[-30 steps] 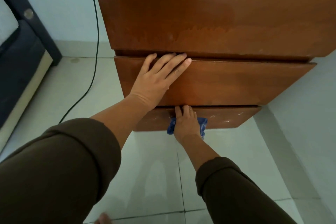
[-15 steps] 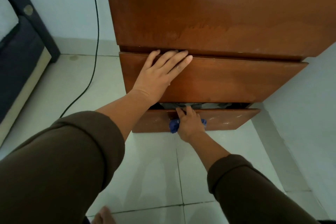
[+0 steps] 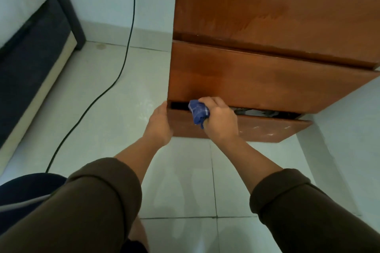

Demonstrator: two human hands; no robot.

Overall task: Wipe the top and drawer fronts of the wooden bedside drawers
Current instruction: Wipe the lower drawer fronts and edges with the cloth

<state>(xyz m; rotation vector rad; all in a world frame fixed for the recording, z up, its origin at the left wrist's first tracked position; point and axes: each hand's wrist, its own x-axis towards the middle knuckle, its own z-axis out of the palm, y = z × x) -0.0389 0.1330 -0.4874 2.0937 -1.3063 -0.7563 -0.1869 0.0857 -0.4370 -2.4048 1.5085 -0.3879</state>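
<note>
The wooden bedside drawers (image 3: 267,16) fill the upper right, seen from above. The upper drawer front (image 3: 257,84) is closed. The bottom drawer (image 3: 267,129) stands pulled out a little, with dark cloth visible in the gap. My right hand (image 3: 222,119) is shut on a bunched blue cloth (image 3: 198,112) and presses it on the top edge of the bottom drawer near its left end. My left hand (image 3: 159,124) rests against the left corner of that drawer, fingers hidden behind the edge.
A black cable (image 3: 123,63) runs down the wall and across the white tiled floor (image 3: 185,181) on the left. A dark bed frame (image 3: 35,63) with a mattress stands at far left. A pale wall (image 3: 349,129) flanks the drawers on the right.
My left hand dropped from the upper drawer front to the bottom drawer's left corner. My right hand bunched the cloth and moved it up onto the drawer's top edge. The view shifted left.
</note>
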